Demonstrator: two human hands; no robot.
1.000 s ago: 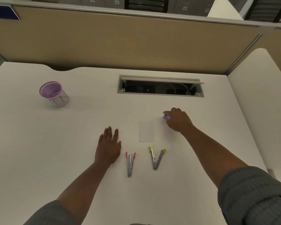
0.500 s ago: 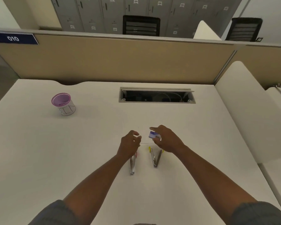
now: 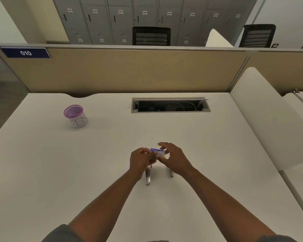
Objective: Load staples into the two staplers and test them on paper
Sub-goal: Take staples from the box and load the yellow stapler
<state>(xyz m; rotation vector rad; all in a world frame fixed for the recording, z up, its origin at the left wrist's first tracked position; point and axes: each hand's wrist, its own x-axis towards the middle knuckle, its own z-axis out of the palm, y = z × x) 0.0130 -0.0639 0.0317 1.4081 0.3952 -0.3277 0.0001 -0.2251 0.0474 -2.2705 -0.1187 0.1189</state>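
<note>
At the centre of the frame, a left hand (image 3: pixel 141 160) and right hand (image 3: pixel 173 158) together hold a small blue-and-white staple box (image 3: pixel 158 152) above the white surface (image 3: pixel 59 172), fingers curled and pinching it from either side. Just below the hands, two staplers (image 3: pixel 147 177) (image 3: pixel 170 172) lie partly hidden. A purple-rimmed cup (image 3: pixel 75 116) stands at upper left.

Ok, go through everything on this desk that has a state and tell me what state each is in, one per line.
Staple box: held between both hands above the desk.
Left hand: pinches the box.
Right hand: fingers curled on the box.
Left stapler: on the desk, partly hidden.
Right stapler: on the desk, mostly hidden.
Purple cup: upright.
Cable hatch: lid open.
</note>
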